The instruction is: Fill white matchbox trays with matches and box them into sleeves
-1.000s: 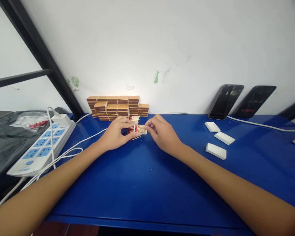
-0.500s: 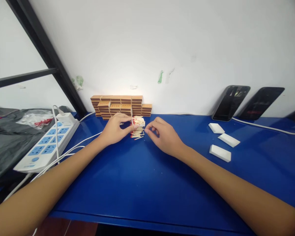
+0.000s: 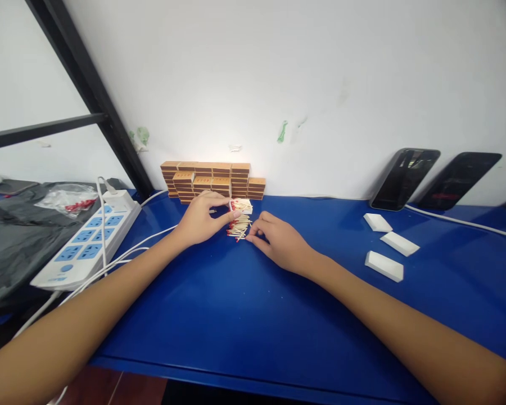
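Observation:
My left hand (image 3: 204,219) grips a small white matchbox tray (image 3: 245,208) at its left end, between thumb and fingers. Red-tipped matches lie in the tray. Just in front of it, a loose pile of matches (image 3: 238,227) rests on the blue table. At the right edge of this pile is my right hand (image 3: 278,241), its thumb and index finger closed near the match ends; whatever is between them is too small to make out. Behind my left hand, stacked brown matchboxes (image 3: 206,183) stand against the wall.
Three white trays (image 3: 383,265) lie on the blue table (image 3: 253,326) at the right. Two dark phones (image 3: 405,179) lean on the wall behind them. At the left are a white power strip (image 3: 84,242), white cables and a black bag (image 3: 17,236).
The whole view has shifted slightly. My right fingertips have moved down along the right side of the match pile, and my left hand still grips the tray.

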A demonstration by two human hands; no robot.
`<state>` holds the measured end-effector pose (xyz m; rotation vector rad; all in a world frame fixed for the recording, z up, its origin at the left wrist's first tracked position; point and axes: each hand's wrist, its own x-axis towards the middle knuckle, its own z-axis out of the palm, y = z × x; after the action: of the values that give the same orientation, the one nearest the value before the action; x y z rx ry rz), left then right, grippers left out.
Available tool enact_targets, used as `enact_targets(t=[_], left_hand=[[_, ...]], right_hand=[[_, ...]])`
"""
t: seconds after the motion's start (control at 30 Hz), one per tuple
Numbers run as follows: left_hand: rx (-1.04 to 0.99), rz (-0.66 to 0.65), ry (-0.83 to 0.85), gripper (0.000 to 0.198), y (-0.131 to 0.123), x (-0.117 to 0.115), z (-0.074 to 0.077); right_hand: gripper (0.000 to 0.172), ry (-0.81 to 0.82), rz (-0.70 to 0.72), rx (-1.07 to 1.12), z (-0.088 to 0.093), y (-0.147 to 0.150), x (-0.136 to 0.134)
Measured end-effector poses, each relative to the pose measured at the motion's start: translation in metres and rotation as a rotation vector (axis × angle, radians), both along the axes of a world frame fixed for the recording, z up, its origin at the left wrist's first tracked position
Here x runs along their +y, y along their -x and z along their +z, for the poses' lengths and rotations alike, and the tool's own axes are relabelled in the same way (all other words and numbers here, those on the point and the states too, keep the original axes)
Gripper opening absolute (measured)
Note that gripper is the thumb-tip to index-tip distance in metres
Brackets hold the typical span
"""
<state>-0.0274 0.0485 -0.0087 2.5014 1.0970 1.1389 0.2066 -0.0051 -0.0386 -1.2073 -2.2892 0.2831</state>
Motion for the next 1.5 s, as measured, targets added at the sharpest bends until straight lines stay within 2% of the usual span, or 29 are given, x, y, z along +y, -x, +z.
enact_targets(t=[0.17, 0.27, 0.33, 0.7, 1.0, 1.27, 1.5], left_hand=[[0.008, -0.010, 0.000, 0.040, -0.001, -0.001, 0.001], [0.001, -0.008, 0.004, 0.041, -0.001, -0.002, 0.002], [0.000, -0.007, 0.003, 0.041, -0.001, -0.002, 0.003], [0.016, -0.005, -0.006, 0.040, 0.000, -0.001, 0.002], [0.015, -0.005, -0.005, 0.040, 0.001, 0.000, 0.001], [0.026, -0.002, -0.010, 0.041, 0.000, -0.002, 0.003], [0.022, -0.001, -0.009, 0.041, 0.001, -0.001, 0.004]], right_hand=[[0.009, -0.024, 0.057, 0.012, -0.003, 0.006, -0.003], [0.004, -0.042, 0.069, 0.057, -0.004, 0.009, -0.004], [0.007, -0.040, 0.062, 0.064, -0.003, 0.009, -0.005], [0.008, 0.053, 0.018, -0.092, 0.006, -0.006, 0.000], [0.007, -0.011, 0.024, -0.043, 0.004, 0.015, -0.021], [0.005, -0.005, -0.038, -0.008, 0.002, 0.019, -0.022], [0.011, 0.031, -0.037, -0.146, 0.004, 0.023, -0.021]])
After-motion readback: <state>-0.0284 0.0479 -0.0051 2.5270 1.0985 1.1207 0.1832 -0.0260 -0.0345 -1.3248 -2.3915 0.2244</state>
